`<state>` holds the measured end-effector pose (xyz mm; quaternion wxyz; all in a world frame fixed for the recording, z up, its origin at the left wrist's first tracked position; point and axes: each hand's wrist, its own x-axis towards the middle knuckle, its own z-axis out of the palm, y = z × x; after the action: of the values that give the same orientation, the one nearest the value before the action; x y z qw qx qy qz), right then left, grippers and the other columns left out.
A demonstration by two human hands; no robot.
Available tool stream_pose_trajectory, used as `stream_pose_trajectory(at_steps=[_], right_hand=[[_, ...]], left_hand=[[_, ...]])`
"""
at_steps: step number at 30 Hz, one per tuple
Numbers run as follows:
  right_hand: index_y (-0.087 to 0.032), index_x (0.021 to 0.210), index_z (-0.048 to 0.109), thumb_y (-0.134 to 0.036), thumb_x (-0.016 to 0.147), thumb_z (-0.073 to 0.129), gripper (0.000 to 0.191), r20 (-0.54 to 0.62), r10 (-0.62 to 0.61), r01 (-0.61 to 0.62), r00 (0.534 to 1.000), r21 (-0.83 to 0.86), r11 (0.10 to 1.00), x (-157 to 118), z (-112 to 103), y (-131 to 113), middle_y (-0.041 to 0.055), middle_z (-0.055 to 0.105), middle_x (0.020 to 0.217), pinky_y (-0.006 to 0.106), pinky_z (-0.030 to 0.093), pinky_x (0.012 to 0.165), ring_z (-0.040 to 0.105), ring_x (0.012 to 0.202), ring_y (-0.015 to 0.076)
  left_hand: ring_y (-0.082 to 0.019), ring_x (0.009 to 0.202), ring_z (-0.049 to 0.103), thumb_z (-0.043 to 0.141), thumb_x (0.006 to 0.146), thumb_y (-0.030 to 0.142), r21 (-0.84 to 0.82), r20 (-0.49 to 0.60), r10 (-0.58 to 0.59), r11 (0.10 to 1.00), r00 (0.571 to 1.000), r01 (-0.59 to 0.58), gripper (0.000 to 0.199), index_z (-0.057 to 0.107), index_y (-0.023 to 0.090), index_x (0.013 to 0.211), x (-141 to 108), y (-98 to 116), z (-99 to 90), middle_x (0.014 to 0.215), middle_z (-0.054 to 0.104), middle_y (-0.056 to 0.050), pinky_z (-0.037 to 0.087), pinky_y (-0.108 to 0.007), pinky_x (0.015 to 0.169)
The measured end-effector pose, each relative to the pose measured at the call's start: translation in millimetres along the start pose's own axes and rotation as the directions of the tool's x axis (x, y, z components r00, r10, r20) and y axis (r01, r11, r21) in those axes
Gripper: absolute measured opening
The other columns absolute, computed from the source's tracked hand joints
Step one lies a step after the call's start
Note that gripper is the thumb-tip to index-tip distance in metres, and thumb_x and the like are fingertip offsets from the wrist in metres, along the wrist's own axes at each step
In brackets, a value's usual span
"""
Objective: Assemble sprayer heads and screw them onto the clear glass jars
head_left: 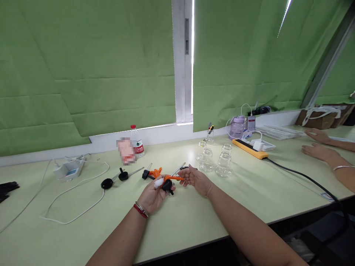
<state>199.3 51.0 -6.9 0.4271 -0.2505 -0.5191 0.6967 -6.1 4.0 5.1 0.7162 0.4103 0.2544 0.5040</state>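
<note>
My left hand [152, 196] is closed around a small assembly above the table. The assembly has a white piece [158, 183], a round black part [167, 185] and an orange plastic arm [175, 178] that points right. At the far end of that arm, the fingers of my right hand [197, 180] are pinched on its tip. Just behind my hands lie another orange plastic piece [156, 172] and a black knob [145, 174]. A thin metal rod [179, 168] shows behind my right fingers, by a dark part they partly hide.
Left are two black round parts with metal rods [107, 183] [123, 176], a white cable and a white power strip [68, 170]. A water bottle [138, 142] stands behind. Several glass jars [206, 161] and an orange power strip [251, 149] are right, near another person's hands [318, 149].
</note>
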Motion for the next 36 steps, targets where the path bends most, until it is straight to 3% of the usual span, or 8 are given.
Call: stream_pose_trajectory(at_steps=[6, 10, 13, 16, 21, 31, 34, 36], right_hand=[[-0.015, 0.091, 0.060, -0.050, 0.077, 0.063, 0.039, 0.010, 0.036, -0.034, 0.999, -0.159, 0.987, 1.8, 7.1, 12.0, -0.0002, 0.062, 0.062, 0.022, 0.037, 0.047, 0.048, 0.045, 0.0078], [-0.015, 0.083, 0.059, -0.047, 0.069, 0.070, 0.036, -0.037, 0.078, -0.083, 0.996, -0.190, 0.978, 2.5, 7.0, 14.1, -0.0053, 0.054, 0.054, 0.020, 0.036, 0.043, 0.040, 0.041, 0.0051], [-0.015, 0.082, 0.059, -0.047, 0.069, 0.071, 0.037, -0.031, 0.086, -0.090, 0.996, -0.176, 0.980, 2.0, 6.5, 13.1, -0.0063, 0.051, 0.052, 0.020, 0.036, 0.041, 0.037, 0.040, 0.0045], [-0.014, 0.082, 0.060, -0.047, 0.070, 0.069, 0.036, -0.004, 0.084, -0.083, 0.996, -0.185, 0.979, 2.0, 6.5, 13.2, -0.0061, 0.051, 0.052, 0.019, 0.034, 0.040, 0.036, 0.039, 0.0039], [-0.014, 0.083, 0.060, -0.047, 0.071, 0.069, 0.037, 0.010, 0.088, -0.084, 0.996, -0.185, 0.979, 3.3, 6.2, 14.6, -0.0065, 0.051, 0.051, 0.019, 0.034, 0.040, 0.036, 0.038, 0.0038], [-0.015, 0.085, 0.061, -0.047, 0.074, 0.066, 0.034, 0.018, 0.078, -0.071, 0.997, -0.246, 0.967, 1.7, 6.5, 11.1, -0.0055, 0.051, 0.054, 0.020, 0.036, 0.041, 0.038, 0.041, 0.0049], [-0.016, 0.087, 0.061, -0.047, 0.077, 0.059, 0.033, -0.158, -0.065, -0.009, 0.985, -0.430, 0.903, 6.3, -3.0, 8.0, -0.0019, 0.056, 0.061, 0.022, 0.038, 0.045, 0.043, 0.044, 0.0073], [-0.017, 0.086, 0.061, -0.044, 0.079, 0.053, 0.029, -0.335, -0.222, -0.011, 0.916, -0.574, 0.818, 10.3, -14.9, 5.9, -0.0003, 0.057, 0.064, 0.024, 0.038, 0.047, 0.044, 0.048, 0.0097]], left_hand=[[-0.020, 0.088, 0.063, 0.069, 0.076, 0.030, 0.038, -0.026, -0.018, 0.999, 0.999, 0.019, 0.025, 0.059, 0.017, 0.095, 1.0, -0.8, -3.4, 0.090, 0.064, -0.006, 0.044, -0.034, 0.087], [-0.021, 0.090, 0.062, 0.070, 0.074, 0.042, 0.127, -0.009, -0.031, 0.991, 0.999, 0.032, 0.034, 0.060, 0.017, 0.096, -1.0, -1.4, -3.9, 0.095, 0.064, -0.007, 0.042, -0.035, 0.089], [-0.022, 0.096, 0.059, 0.078, 0.066, 0.034, 0.249, 0.010, -0.026, 0.968, 1.000, 0.023, 0.040, 0.060, 0.018, 0.098, -2.8, 0.6, -2.7, 0.099, 0.062, -0.007, 0.041, -0.034, 0.089], [-0.023, 0.095, 0.057, 0.082, 0.058, 0.021, 0.400, 0.012, -0.029, 0.916, 1.000, 0.022, 0.045, 0.060, 0.019, 0.098, -3.3, 1.3, -2.7, 0.096, 0.063, -0.006, 0.040, -0.035, 0.086], [-0.023, 0.084, 0.056, 0.080, 0.059, 0.023, 0.590, 0.002, 0.012, 0.807, 1.000, -0.010, 0.044, 0.060, 0.020, 0.099, -1.6, -3.6, -4.1, 0.085, 0.060, -0.003, 0.041, -0.037, 0.081], [-0.020, 0.072, 0.048, 0.075, 0.065, 0.028, 0.740, 0.008, 0.139, 0.665, 0.990, -0.099, 0.030, 0.061, 0.020, 0.091, -1.8, -3.1, -3.2, 0.079, 0.054, -0.001, 0.037, -0.031, 0.070], [-0.019, 0.071, 0.048, 0.075, 0.065, 0.029, 0.743, -0.012, 0.144, 0.663, 0.989, -0.087, 0.029, 0.061, 0.019, 0.089, -1.2, -3.3, -4.4, 0.078, 0.054, -0.001, 0.037, -0.031, 0.069], [-0.019, 0.069, 0.048, 0.075, 0.065, 0.030, 0.742, -0.038, 0.143, 0.667, 0.989, -0.068, 0.027, 0.061, 0.019, 0.085, -0.4, -3.6, -5.8, 0.076, 0.053, 0.000, 0.037, -0.030, 0.066]])
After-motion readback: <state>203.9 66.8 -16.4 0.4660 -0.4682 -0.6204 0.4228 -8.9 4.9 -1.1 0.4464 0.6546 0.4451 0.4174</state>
